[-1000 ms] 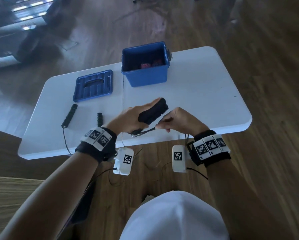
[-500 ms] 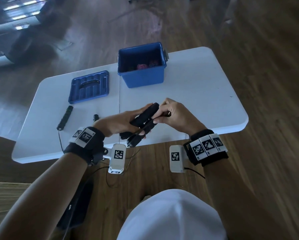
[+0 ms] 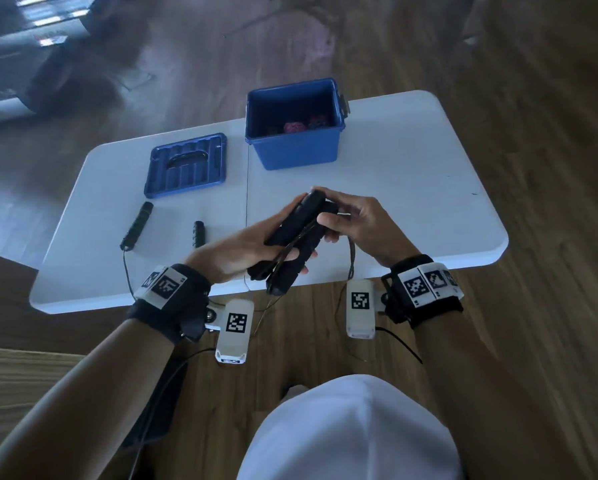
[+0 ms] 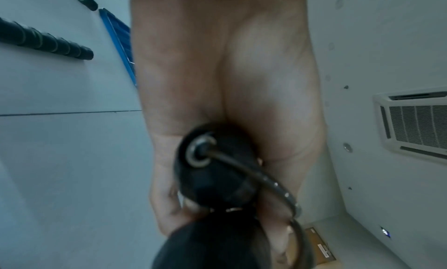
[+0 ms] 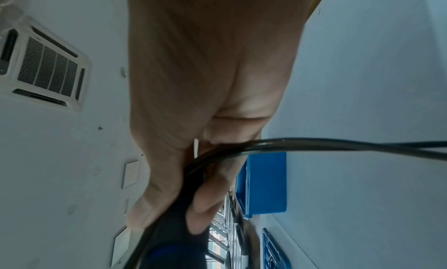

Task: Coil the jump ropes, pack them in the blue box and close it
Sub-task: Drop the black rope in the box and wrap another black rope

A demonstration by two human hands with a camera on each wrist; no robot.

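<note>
Black ribbed rope handles (image 3: 295, 242) in both hands.

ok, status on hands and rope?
Left hand grips both black handles; right hand pinches their top end. Blue box open, lid beside it. Second rope uncoiled.

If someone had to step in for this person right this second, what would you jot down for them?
Left hand: holds the two black handles of one jump rope side by side.
Right hand: grips the handles' far end and the rope cord, which loops below the hands.
Blue box: open on the table, with something pink already inside.
Lid: off, flat, left of the box.
Second rope: on the table, its cord hanging over the near edge.
Left: finish this coil, pack it, coil and pack the second rope, close the box.
</note>
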